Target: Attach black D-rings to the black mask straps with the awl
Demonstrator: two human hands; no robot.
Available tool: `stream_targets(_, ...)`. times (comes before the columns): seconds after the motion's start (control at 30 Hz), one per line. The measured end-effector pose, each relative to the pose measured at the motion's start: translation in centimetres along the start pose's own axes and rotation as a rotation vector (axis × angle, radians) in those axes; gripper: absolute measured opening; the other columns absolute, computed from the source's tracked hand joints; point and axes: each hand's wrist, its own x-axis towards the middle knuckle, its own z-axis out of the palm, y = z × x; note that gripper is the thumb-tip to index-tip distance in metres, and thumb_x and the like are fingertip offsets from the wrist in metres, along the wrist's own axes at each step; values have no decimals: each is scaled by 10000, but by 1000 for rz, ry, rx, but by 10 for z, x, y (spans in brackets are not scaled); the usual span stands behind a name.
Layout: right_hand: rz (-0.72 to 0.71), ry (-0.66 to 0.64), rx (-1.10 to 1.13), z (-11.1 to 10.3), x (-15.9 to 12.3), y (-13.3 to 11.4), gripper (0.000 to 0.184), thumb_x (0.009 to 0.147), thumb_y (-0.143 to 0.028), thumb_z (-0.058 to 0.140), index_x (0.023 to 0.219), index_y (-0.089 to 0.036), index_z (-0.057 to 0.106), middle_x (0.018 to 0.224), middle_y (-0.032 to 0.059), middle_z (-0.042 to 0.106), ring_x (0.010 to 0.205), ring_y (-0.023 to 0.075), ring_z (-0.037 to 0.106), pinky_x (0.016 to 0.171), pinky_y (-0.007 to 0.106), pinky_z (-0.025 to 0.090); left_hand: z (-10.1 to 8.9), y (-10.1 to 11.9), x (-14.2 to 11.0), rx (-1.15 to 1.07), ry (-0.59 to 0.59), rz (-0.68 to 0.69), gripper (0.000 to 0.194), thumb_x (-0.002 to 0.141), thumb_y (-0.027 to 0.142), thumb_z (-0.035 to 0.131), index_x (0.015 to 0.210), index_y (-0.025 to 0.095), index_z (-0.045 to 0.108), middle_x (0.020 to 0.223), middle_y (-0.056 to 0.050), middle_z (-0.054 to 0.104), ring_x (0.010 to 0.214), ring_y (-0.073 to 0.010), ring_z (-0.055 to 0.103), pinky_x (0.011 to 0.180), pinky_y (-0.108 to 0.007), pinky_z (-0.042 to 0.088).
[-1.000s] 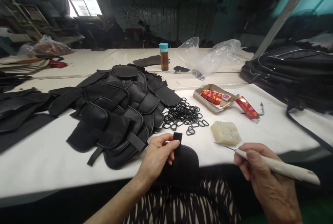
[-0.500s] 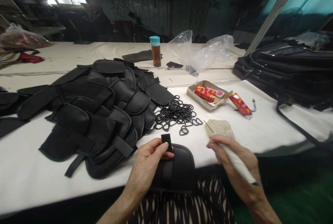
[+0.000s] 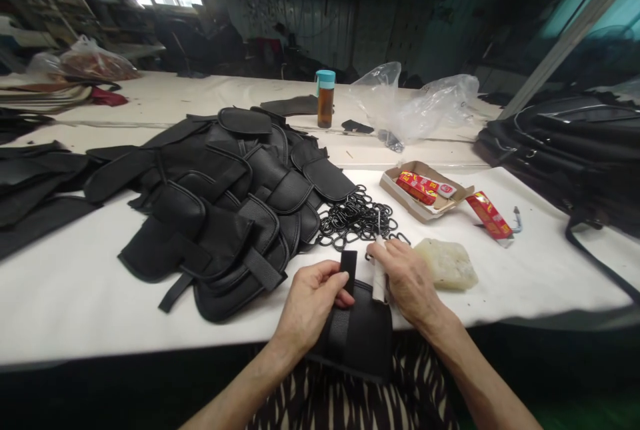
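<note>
My left hand [image 3: 313,303] pinches the upright end of a short black strap [image 3: 349,267]. That strap belongs to a black leather-like flap piece [image 3: 373,340] with a rounded, piped edge, lying at the table's front edge and over my lap. In my right hand [image 3: 407,277] is an awl-like tool [image 3: 379,270], with a white wrapped handle and a thin metal tip pointing away from me. The fingertips are at the near edge of a pile of black metal D-rings [image 3: 356,217]; one ring shows close to them, and I cannot tell whether they grip it. A pale yellowish wax-like block [image 3: 446,263] sits right of this hand.
Many similar black pieces [image 3: 225,203] are heaped on the left of the white table [image 3: 100,310]. Behind stand a blue-lidded bottle [image 3: 325,100] and a clear plastic bag [image 3: 425,107]. To the right are a cardboard box [image 3: 425,193], a red packet [image 3: 490,217] and black bags [image 3: 555,143].
My right hand has swung left from beside the pale block to the D-rings, turning the tool upright. The left hand keeps its pinch on the strap. The view has shifted left.
</note>
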Motion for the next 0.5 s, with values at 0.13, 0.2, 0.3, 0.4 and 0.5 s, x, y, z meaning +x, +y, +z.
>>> stream_targets(0.13, 15, 43, 71, 2, -7, 3, 194, 857, -87, 436, 907, -173, 602, 732, 55, 566, 710, 206, 512, 624, 303, 387, 1, -1, -1, -10, 17, 3, 159, 749, 266, 554, 645, 155, 600, 498, -11, 622, 522, -143, 595, 568, -234, 462)
stream_targets(0.2, 42, 91, 123, 2, -10, 2, 195, 863, -95, 431, 946, -190, 580, 760, 42, 577, 703, 188, 537, 631, 293, 417, 2, -2, -1, -12, 15, 7, 153, 744, 267, 553, 663, 152, 615, 476, -7, 611, 494, -141, 582, 541, -231, 452)
stream_targets(0.3, 106, 206, 199, 1, -9, -5, 154, 874, -132, 450, 973, -211, 538, 805, 27, 587, 707, 170, 565, 644, 288, 446, 3, -4, -1, -19, 12, -12, 146, 733, 258, 556, 673, 146, 628, 437, 4, 581, 442, -131, 551, 495, -222, 426)
stream_targets(0.4, 154, 309, 259, -2, -4, -19, 111, 878, -151, 469, 958, -210, 519, 829, 20, 588, 717, 162, 576, 659, 286, 455, 4, -3, -1, -31, 13, -16, 139, 725, 241, 559, 648, 145, 623, 423, 11, 562, 418, -121, 531, 475, -213, 411)
stream_targets(0.5, 132, 336, 291, -5, 2, -32, 115, 864, -135, 488, 944, -204, 532, 819, 20, 586, 710, 158, 570, 653, 279, 455, 4, -2, -2, -39, 7, 1, 133, 725, 228, 551, 651, 147, 626, 425, 15, 556, 421, -118, 527, 473, -210, 409)
